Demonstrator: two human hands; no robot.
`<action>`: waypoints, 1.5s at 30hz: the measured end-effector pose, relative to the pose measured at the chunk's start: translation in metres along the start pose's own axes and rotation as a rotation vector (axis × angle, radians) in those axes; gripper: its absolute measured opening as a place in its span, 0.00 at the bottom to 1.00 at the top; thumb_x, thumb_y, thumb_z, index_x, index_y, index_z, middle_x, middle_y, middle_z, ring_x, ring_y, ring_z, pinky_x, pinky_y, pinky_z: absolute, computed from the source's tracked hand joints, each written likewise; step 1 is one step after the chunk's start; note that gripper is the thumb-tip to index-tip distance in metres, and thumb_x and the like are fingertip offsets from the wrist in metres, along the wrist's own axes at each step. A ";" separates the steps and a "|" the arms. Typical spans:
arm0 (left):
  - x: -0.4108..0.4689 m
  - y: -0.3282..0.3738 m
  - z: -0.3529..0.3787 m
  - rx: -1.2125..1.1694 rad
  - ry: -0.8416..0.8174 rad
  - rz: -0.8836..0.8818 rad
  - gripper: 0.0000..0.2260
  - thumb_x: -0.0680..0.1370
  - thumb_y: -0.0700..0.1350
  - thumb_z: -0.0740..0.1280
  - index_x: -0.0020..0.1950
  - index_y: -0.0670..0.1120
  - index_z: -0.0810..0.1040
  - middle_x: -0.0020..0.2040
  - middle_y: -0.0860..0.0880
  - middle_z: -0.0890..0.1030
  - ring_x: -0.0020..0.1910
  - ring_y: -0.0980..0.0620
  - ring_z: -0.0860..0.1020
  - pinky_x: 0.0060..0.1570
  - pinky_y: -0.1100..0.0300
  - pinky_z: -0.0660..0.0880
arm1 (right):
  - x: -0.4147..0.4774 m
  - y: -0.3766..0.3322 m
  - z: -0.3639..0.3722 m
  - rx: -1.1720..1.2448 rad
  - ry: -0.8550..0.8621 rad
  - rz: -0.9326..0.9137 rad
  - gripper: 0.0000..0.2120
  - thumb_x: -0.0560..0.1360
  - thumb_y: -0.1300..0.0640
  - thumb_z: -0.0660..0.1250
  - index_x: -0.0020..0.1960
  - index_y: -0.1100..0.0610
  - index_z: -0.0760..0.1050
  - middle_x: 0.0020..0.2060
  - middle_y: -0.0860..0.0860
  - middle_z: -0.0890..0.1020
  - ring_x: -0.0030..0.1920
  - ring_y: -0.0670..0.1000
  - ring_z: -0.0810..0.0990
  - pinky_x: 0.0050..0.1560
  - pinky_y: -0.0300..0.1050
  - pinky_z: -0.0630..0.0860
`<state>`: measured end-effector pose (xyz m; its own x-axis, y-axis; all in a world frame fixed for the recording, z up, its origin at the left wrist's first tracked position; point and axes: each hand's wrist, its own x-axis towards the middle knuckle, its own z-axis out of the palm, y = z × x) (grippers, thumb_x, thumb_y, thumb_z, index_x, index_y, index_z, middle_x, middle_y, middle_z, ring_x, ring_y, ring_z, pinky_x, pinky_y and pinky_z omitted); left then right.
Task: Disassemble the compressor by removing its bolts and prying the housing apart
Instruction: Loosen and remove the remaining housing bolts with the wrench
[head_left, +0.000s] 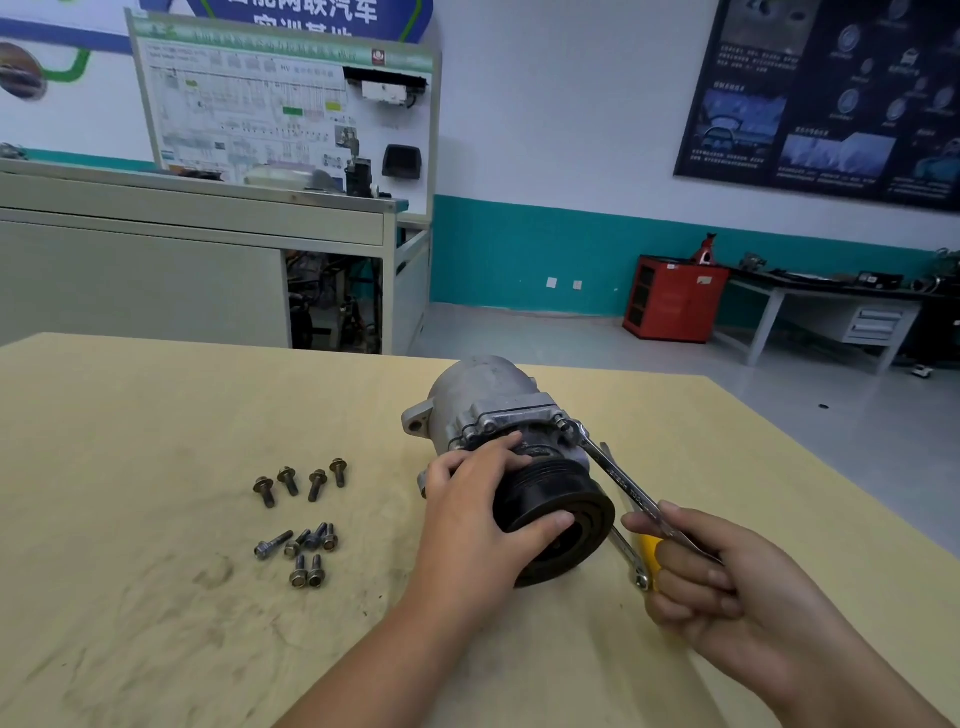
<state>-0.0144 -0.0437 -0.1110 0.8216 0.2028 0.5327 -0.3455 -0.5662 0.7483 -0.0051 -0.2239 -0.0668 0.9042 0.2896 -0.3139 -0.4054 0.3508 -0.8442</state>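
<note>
Compressor (488, 405) lies on table (156, 415), axis near-right to far-left, pulley (566, 499) twd person. L grip (467, 514) clasps pulley; R grip (727, 587) clenches wrench (618, 478), half-hiding yellow tool (649, 550).

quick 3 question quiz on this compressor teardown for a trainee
1. True or false: the left hand grips the wrench.
2. The loose bolts lie on the table to which side of the compressor? A the person's left, B the person's right, C behind it.
3. Which part of the compressor does the left hand grip?
Key: 1 false, the right hand grips it; 2 A; 3 the black pulley.
</note>
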 end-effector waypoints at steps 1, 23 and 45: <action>0.000 0.000 0.000 -0.002 0.002 -0.001 0.22 0.67 0.53 0.76 0.49 0.70 0.66 0.58 0.70 0.70 0.62 0.72 0.55 0.54 0.84 0.55 | 0.000 -0.001 0.000 0.012 -0.009 0.009 0.12 0.67 0.57 0.63 0.37 0.67 0.78 0.16 0.46 0.55 0.13 0.43 0.53 0.18 0.37 0.56; 0.002 -0.002 0.000 -0.033 0.017 0.016 0.24 0.66 0.51 0.78 0.50 0.70 0.68 0.52 0.81 0.65 0.62 0.74 0.56 0.55 0.77 0.60 | 0.000 -0.022 0.001 -0.545 0.022 -0.074 0.08 0.78 0.62 0.59 0.48 0.63 0.76 0.24 0.49 0.59 0.20 0.44 0.53 0.21 0.31 0.49; 0.003 -0.006 0.003 -0.066 0.037 0.002 0.27 0.66 0.50 0.78 0.60 0.65 0.71 0.50 0.76 0.68 0.60 0.66 0.61 0.60 0.72 0.62 | 0.001 -0.004 0.013 -0.173 -0.053 0.009 0.06 0.78 0.65 0.57 0.44 0.61 0.72 0.22 0.48 0.64 0.17 0.42 0.58 0.14 0.29 0.54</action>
<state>-0.0088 -0.0417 -0.1155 0.8038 0.2318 0.5479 -0.3775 -0.5133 0.7708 -0.0039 -0.2133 -0.0584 0.8902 0.3407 -0.3026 -0.3805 0.1906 -0.9049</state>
